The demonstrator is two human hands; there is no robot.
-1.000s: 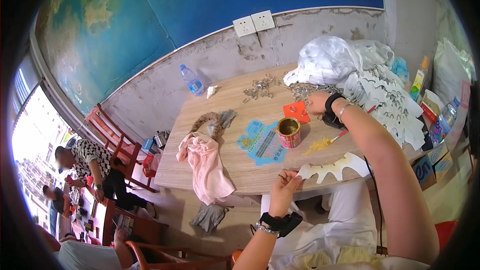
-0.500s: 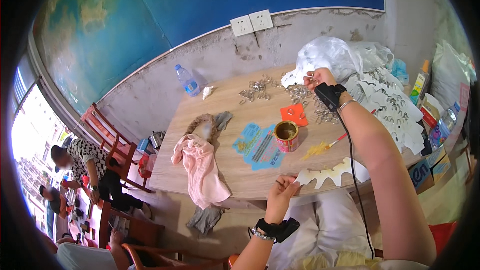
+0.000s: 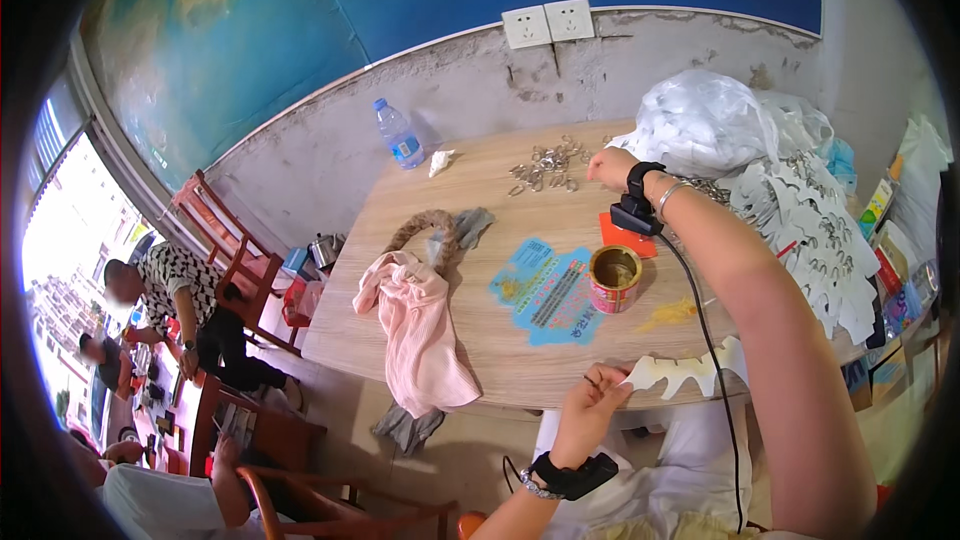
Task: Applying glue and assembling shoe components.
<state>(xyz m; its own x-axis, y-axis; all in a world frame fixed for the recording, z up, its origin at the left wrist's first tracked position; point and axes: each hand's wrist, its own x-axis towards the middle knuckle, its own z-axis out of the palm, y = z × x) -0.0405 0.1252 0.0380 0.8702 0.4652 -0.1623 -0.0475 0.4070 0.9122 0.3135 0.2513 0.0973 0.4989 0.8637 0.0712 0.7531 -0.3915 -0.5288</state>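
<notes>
My left hand [image 3: 597, 402] pinches the left end of a white paper strip [image 3: 680, 377] with a scalloped lower edge, at the table's near edge. My right hand [image 3: 614, 168] reaches across the table, palm down. Its fingers are drawn together beside a loose pile of metal rings [image 3: 548, 166]; whatever they may hold is hidden. Below the right wrist lies an orange-red card [image 3: 628, 235], partly behind an open tin [image 3: 614, 280] with brownish contents. A smear of yellow paste [image 3: 668, 314] is on the table right of the tin.
Scalloped white strips set with rings [image 3: 800, 230] are heaped at right, below clear plastic bags [image 3: 710, 120]. A blue printed sheet [image 3: 545, 290], pink cloth [image 3: 415, 330] and water bottle [image 3: 398, 135] lie or stand further left. A black cable [image 3: 703, 320] hangs from my right wrist.
My right hand has moved left and turned palm down, toward the smaller ring pile; a ring showed in its fingers before. My left hand keeps the strip. The whole view has shifted.
</notes>
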